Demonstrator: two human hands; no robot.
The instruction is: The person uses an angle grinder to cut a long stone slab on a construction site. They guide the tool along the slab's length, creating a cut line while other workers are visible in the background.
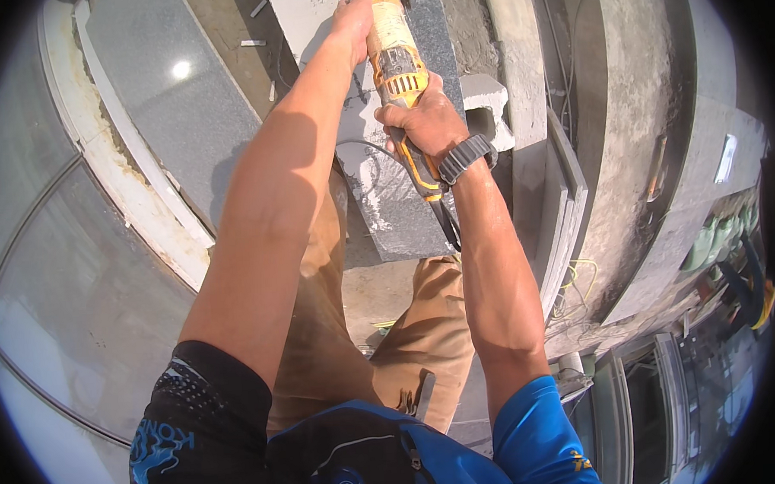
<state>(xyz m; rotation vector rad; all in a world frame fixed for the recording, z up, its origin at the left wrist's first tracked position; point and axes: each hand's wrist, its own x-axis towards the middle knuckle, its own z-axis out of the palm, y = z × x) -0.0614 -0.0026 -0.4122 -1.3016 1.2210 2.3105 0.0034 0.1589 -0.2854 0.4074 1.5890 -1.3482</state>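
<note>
A yellow and black angle grinder, coated with pale dust, points away from me over a grey stone slab partly smeared with white. My right hand wraps round its rear handle, and a dark watch is strapped on that wrist. From the handle's end a black cord runs down beside my forearm. Up at the picture's top edge my left hand grips the front part of the tool; some of its fingers are cut off by the frame. The grinder's head and disc lie mostly out of view.
A hollow concrete block stands just right of the slab. Farther right are upright slabs and a long concrete ledge. On the left lies a polished grey slab beside a white-edged strip. Thin cables trail at lower right.
</note>
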